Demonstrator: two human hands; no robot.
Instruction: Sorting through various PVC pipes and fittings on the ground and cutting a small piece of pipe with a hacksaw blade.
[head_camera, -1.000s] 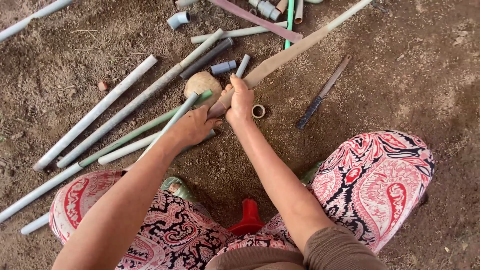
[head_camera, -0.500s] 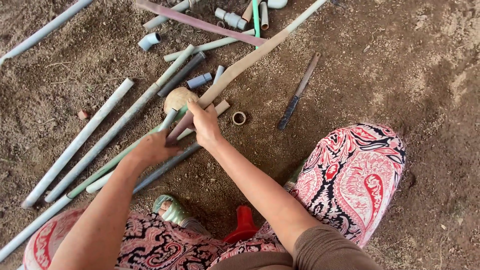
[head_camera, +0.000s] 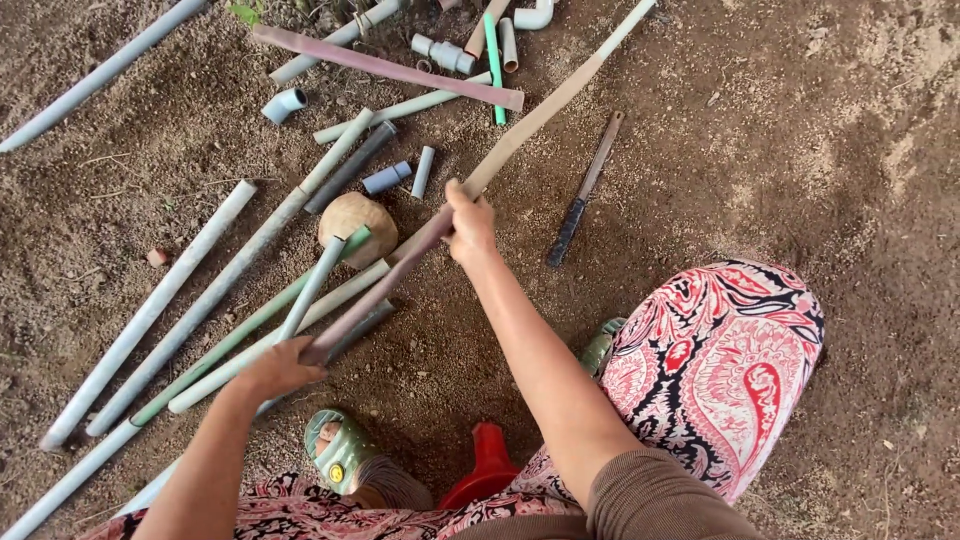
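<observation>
the person is crouching over bare dirt (head_camera: 800, 150), and both hands are gripping one brownish-pink pipe (head_camera: 385, 285) that is slanting from lower left to upper right. the left hand (head_camera: 280, 368) is wrapping around the pipe's lower end with fingers curled shut on it, and the right hand (head_camera: 470, 222) is closing around the pipe higher up, fingers folded tight about it. the pipe is sitting just above the ground, crossing over a pale grey pipe (head_camera: 315, 285) and a green-tipped pipe (head_camera: 240, 335) that are lying beneath it. a round tan stone (head_camera: 357, 222) is resting just beside the held pipe, on its upper-left side. a long beige strip (head_camera: 540, 120) is running on from near the right hand toward the top edge. a dark-handled knife (head_camera: 585, 190) is lying on the dirt to the right, apart from the hands. more grey pipes (head_camera: 150, 310) are lying scattered to the left, and short pipe fittings (head_camera: 385, 178) are sitting above the stone. a green sandal (head_camera: 340, 455) is showing below the left hand, and a red object (head_camera: 488, 470) is sitting between the patterned knees.
</observation>
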